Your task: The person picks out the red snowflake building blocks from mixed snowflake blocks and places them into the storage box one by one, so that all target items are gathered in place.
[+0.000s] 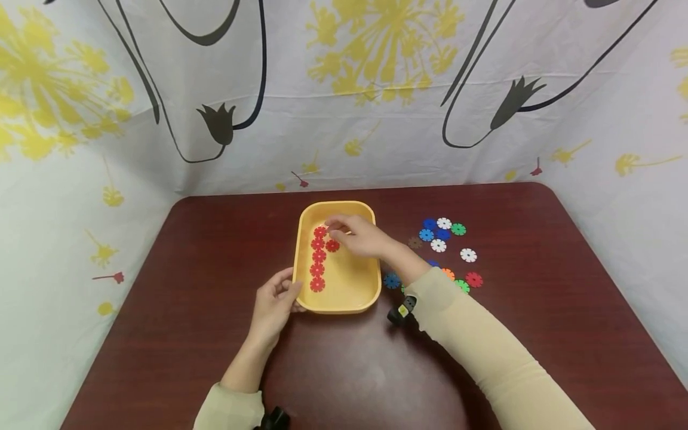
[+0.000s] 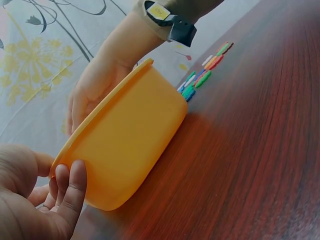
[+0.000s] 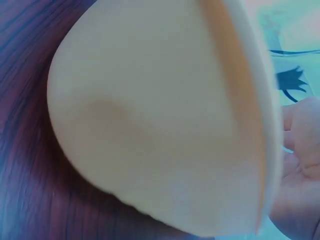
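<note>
A yellow plastic tray (image 1: 352, 286) sits on the table, with several red notched discs (image 1: 318, 256) in a column along its left side. One more red disc (image 1: 332, 245) lies just right of that column. At the tray's near left corner my left hand (image 1: 275, 301) grips the rim, thumb on top and fingers against the outer wall, also visible in the left wrist view. My right hand (image 1: 361, 236) reaches in over the right rim, fingers bent low by the upper discs. Whether its fingertips pinch a disc is hidden; the tray wall (image 3: 150, 100) blocks most of the right wrist view.
Right of the tray, loose discs in blue (image 1: 426, 235), white (image 1: 468, 255), green (image 1: 458, 229), red (image 1: 474, 279) and other colours lie on the dark wooden table (image 1: 231, 251), some under the right forearm. A patterned curtain (image 1: 333, 137) hangs behind the table.
</note>
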`<state>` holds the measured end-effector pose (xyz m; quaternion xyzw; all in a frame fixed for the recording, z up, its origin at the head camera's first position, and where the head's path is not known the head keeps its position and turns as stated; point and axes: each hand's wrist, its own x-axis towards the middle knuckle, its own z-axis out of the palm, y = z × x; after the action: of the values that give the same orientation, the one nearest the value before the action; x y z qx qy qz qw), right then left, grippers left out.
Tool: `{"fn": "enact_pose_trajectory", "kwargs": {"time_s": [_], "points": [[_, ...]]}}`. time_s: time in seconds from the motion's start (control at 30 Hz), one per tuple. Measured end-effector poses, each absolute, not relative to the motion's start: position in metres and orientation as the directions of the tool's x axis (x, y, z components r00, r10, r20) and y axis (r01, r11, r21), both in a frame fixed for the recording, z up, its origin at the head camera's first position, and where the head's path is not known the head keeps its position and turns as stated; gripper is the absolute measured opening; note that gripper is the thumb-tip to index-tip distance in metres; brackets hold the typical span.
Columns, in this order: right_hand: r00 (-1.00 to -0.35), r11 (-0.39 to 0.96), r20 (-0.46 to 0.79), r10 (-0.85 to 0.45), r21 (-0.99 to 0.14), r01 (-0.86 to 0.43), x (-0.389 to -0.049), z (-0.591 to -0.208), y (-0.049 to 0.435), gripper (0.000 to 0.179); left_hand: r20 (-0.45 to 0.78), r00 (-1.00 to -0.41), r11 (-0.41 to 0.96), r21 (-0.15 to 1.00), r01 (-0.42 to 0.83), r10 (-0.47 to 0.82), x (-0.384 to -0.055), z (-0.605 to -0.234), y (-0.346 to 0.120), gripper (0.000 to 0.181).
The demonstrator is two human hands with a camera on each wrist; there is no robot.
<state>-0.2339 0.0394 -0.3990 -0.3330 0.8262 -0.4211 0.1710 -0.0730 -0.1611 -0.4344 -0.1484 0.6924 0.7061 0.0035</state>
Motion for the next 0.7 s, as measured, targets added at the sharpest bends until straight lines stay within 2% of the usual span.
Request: {"fn": "enact_pose_trajectory", "kwargs": {"time_s": [0.37, 0.7], "points": [[-0.827, 0.360, 0.118, -0.549, -0.860, -0.362, -0.229, -0.395, 0.080, 0.029, -0.211, -0.955, -0.047, 0.978, -0.205, -0.209, -0.073, -0.433, -0.158, 0.039], [-0.854, 0.365, 0.188, -0.485, -0.844, -0.393, -0.222, -0.403, 0.111, 0.029, -0.222, -0.948, -0.031, 0.975, -0.221, -0.226, -0.072, -0.434, -0.158, 0.039]]}}
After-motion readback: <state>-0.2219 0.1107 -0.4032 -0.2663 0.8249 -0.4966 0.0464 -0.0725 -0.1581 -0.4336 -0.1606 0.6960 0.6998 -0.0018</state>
